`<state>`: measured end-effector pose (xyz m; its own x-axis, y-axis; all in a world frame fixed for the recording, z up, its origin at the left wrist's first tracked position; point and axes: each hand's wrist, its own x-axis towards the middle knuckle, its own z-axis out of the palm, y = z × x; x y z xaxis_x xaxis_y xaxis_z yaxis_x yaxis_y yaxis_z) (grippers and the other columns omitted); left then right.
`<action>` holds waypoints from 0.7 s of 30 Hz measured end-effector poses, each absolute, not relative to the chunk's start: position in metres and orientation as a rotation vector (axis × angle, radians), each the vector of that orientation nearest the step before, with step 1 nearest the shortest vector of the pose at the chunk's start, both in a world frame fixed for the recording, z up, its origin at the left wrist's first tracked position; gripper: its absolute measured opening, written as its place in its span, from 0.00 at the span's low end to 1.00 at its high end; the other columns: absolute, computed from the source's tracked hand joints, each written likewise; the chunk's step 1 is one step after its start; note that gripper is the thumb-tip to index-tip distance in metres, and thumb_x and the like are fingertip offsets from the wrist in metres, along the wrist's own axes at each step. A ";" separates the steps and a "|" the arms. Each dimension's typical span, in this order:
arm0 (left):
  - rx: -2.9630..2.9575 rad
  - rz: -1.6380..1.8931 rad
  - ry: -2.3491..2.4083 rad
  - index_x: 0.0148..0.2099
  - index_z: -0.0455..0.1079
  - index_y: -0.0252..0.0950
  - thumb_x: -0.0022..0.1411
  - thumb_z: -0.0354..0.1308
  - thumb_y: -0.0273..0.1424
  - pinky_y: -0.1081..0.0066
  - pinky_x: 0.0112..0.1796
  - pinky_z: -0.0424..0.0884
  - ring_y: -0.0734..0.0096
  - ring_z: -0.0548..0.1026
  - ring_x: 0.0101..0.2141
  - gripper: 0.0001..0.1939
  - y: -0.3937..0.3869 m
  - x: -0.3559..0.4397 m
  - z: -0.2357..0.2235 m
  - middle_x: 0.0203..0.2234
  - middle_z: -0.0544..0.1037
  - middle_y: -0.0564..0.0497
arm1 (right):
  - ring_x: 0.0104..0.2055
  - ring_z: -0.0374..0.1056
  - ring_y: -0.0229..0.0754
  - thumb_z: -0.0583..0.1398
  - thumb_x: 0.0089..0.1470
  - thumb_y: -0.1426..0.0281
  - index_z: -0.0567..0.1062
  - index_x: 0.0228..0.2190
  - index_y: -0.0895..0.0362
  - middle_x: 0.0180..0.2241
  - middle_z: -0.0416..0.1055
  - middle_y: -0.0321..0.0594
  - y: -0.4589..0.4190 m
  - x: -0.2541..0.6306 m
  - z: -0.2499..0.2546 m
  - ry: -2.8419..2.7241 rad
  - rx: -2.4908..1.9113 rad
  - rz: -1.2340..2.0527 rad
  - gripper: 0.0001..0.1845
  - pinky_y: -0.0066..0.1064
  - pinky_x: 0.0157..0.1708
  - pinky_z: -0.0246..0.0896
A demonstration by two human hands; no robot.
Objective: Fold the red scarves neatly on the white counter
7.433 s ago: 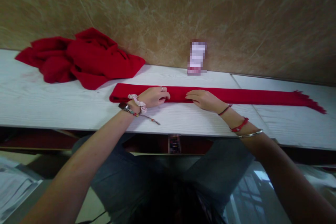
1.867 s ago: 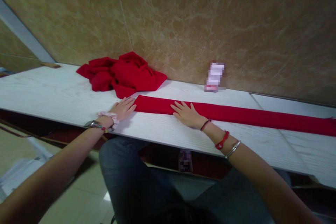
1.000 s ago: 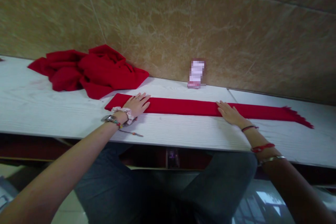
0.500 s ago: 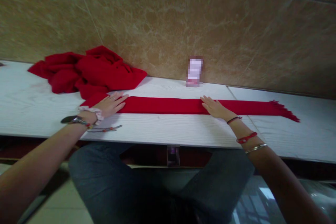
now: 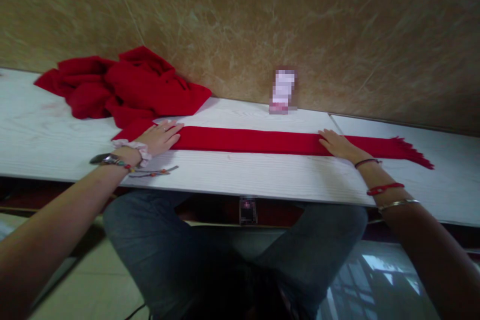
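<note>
A red scarf (image 5: 247, 141) lies in a long, narrow, flat strip along the white table, its fringed end spread out at the right. The rest of the red cloth sits in a crumpled heap at the back left, against the wall. My left hand (image 5: 160, 138) rests flat on the strip near the heap, fingers stretched out. Farther right, my right hand (image 5: 339, 145) presses flat on the strip, short of the fringe, with its fingers extended. Neither hand grips the cloth.
The narrow white table (image 5: 232, 172) runs along a brown marbled wall (image 5: 240, 25). A small blurred-out upright thing (image 5: 284, 91) stands at the back by the wall. My knees are under the table's front edge.
My right hand has slid right along the scarf toward the fringe. My left hand keeps its place on the cloth. The view has tilted slightly.
</note>
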<state>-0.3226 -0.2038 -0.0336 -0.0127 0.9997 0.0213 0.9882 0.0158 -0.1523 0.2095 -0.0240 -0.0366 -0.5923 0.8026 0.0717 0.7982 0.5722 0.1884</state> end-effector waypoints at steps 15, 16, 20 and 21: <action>-2.155 -0.007 -2.117 0.61 0.53 0.33 0.63 0.34 0.35 0.56 0.53 0.53 0.56 0.52 0.58 0.27 -0.200 -0.330 -0.042 0.58 0.58 0.43 | 0.45 0.65 0.48 0.54 0.52 0.60 0.71 0.44 0.58 0.45 0.70 0.48 -0.015 0.114 0.005 2.854 1.005 -0.182 0.21 0.39 0.47 0.59; -2.157 -0.015 -2.118 0.61 0.53 0.33 0.63 0.34 0.36 0.57 0.53 0.53 0.57 0.53 0.58 0.27 -0.201 -0.329 -0.041 0.57 0.58 0.43 | 0.45 0.65 0.48 0.54 0.51 0.60 0.71 0.44 0.58 0.44 0.70 0.47 -0.013 0.121 0.005 2.837 1.036 -0.192 0.21 0.39 0.46 0.59; -2.146 -0.012 -2.149 0.61 0.53 0.36 0.64 0.33 0.37 0.58 0.53 0.53 0.58 0.53 0.58 0.26 -0.205 -0.323 -0.036 0.57 0.59 0.45 | 0.42 0.66 0.48 0.54 0.50 0.58 0.72 0.40 0.58 0.41 0.71 0.47 -0.008 0.145 0.005 2.788 1.130 -0.236 0.21 0.38 0.43 0.60; -2.136 -0.003 -2.160 0.61 0.53 0.36 0.64 0.33 0.37 0.58 0.53 0.53 0.58 0.53 0.58 0.26 -0.206 -0.322 -0.035 0.57 0.59 0.45 | 0.41 0.67 0.48 0.54 0.49 0.57 0.72 0.40 0.58 0.41 0.71 0.47 -0.007 0.149 0.005 2.768 1.151 -0.255 0.21 0.37 0.43 0.60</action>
<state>-0.3216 -0.2058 -0.0347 -0.0085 0.9971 0.0750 0.9973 0.0139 -0.0714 0.1492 -0.0071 0.0051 -0.6998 0.6897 -0.1860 0.7121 0.6943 -0.1045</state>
